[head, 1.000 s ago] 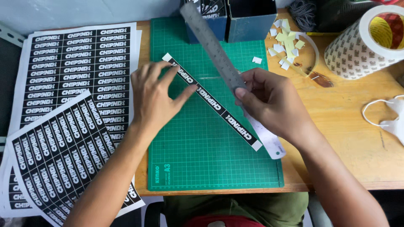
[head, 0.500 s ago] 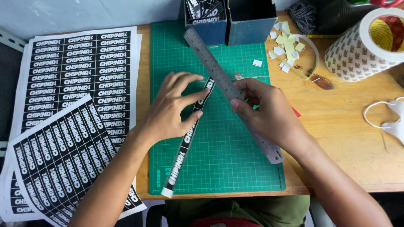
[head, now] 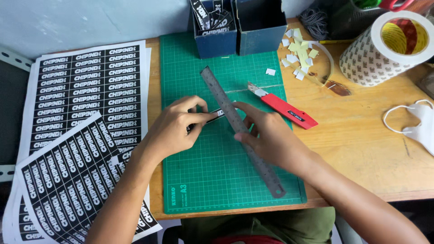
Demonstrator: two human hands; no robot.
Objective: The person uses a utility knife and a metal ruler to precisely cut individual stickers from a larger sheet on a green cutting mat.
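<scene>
left hand (head: 174, 129) rests on the green cutting mat (head: 203, 176), thumb and fingers pinched together on one end of a narrow black label strip (head: 216, 114). only a short length of the strip shows, between the fingertips and the steel ruler (head: 239, 129); the rest is hidden under the hand. the strip meets the ruler's left edge about a third of the way down its length; whether it passes beneath the ruler cannot be told.

right hand (head: 271, 138) lies flat over the middle of the ruler, fingers spread and pressing down, closed on nothing. the ruler runs diagonally across the mat, upper end toward the boxes, lower end with its hang hole near the mat's bottom right corner.

surroundings: a red utility knife (head: 285, 108) lies just right of the right hand, blade end on the mat and handle on the wooden table (head: 361, 149), not touched. two dark blue boxes (head: 235, 27) stand at the mat's top edge, the left one holding cut strips. printed label sheets (head: 86, 90) lie left of the mat, a second stack overlapping below. paper scraps (head: 298, 49) sit right of the boxes, a large tape roll (head: 389, 47) beyond them, a white face mask (head: 416, 126) at the far right edge.

nothing lies between the hands and the strip.
</scene>
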